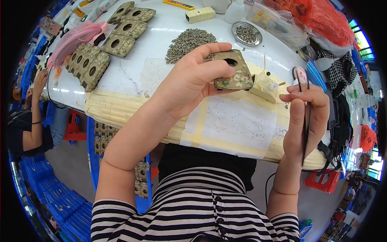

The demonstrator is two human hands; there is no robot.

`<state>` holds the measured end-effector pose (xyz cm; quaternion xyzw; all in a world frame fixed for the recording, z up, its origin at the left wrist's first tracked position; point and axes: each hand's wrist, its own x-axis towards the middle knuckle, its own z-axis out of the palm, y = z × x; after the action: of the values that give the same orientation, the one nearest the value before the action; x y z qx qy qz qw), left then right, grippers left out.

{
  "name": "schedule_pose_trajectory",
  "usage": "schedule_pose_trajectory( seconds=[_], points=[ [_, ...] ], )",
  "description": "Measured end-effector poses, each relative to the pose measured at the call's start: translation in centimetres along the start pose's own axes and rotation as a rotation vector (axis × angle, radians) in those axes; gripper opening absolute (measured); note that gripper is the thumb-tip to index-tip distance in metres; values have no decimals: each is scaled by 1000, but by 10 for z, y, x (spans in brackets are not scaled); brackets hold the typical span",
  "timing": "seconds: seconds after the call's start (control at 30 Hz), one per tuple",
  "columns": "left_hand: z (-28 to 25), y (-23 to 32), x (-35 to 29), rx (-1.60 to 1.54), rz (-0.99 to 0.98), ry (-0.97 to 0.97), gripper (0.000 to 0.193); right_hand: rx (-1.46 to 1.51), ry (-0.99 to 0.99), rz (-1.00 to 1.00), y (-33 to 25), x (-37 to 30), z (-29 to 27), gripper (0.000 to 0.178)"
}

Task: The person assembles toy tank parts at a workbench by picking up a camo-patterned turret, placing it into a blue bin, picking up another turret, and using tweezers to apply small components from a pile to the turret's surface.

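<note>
My left hand [192, 76] is raised over the table and holds a camouflage-patterned plastic housing [238, 80] with a round hole. Its thumb rests at the hole while other fingers support the far edge and underside. To the right, my right hand [308, 117] grips long black tweezers [305, 139], which stand nearly upright between thumb and fingers. A heap of small grey metal parts [189, 43] lies beyond my left hand. Below the housing, a white sheet [229, 125] is taped at the table edge, with tiny specks scattered over it.
More camouflage housings [92, 68] stand in rows at the left, beside a pink mesh cover [74, 42]. A round metal dish [258, 41] of small parts, a white bottle [235, 12] and a red plastic bag [328, 24] lie beyond. A co-worker's hand [39, 82] is far left.
</note>
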<state>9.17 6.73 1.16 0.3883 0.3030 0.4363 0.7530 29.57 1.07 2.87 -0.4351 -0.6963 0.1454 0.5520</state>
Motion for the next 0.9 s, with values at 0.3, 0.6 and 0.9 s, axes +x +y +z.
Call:
schedule_pose_trajectory(
  seconds=[0.3, 0.6, 0.9],
  points=[
    [0, 0, 0, 0, -8, -57, 49, -643, -77, -69, 17, 11, -14, 14],
    [0, -1, 0, 7, -13, -69, 48, -575, -69, -30, 27, 11, -13, 10],
    [5, -3, -3, 49, -52, -113, 54, -253, 11, -116, -8, 8, -9, 12]
  ],
)
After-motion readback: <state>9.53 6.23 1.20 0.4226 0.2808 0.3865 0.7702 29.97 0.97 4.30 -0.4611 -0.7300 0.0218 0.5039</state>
